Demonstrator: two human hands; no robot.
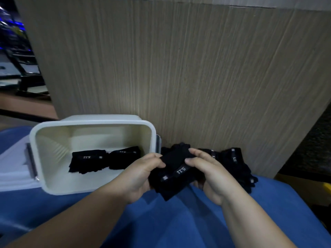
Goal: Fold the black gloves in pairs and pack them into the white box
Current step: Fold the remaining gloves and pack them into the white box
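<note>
Though blurry, perhaps two pairs (86, 161) in box (93, 122)

We log a bare left forearm (77, 219) and bare right forearm (250, 222); left grip (143, 178) and right grip (209, 178) uncovered. Smooth blue cloth (170, 222) over the lap; garment or cover, unclear.

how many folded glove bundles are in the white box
2: one folded bundle mid-floor of the white box, a second bundle just right; the left hand may hide more.

You have black gloves (173, 158) with pale grey lettering on their straps, a white box (93, 120) creamy inside, a blue cloth (170, 221) under them, and a beige panel (179, 68) streaked with fine vertical grain.
</note>
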